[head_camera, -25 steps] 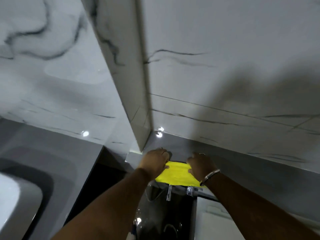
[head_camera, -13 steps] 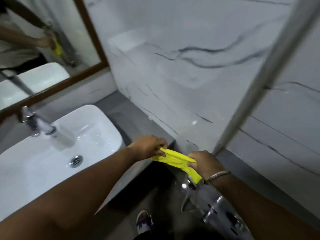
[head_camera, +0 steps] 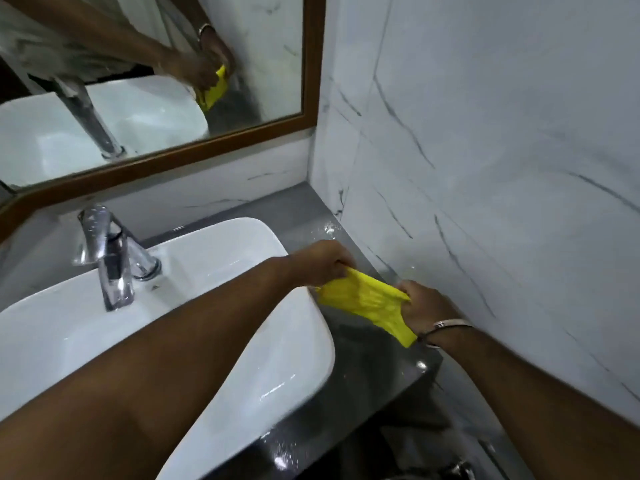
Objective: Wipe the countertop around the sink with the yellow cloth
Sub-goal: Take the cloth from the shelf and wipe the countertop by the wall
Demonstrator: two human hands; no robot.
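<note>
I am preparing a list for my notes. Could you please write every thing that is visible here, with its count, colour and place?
yellow cloth: one, yellow, stretched between both hands above the countertop, right of the basin
grey stone countertop: one, dark grey, wet, around the basin
white ceramic basin: one, white, left and centre
chrome tap: one, silver, behind the basin
wood-framed mirror: one, brown frame, top left
white marble wall: one, white with grey veins, right
metal bracelet: one, silver, right wrist
left hand: one, gripping the cloth
right hand: one, gripping the cloth
</note>
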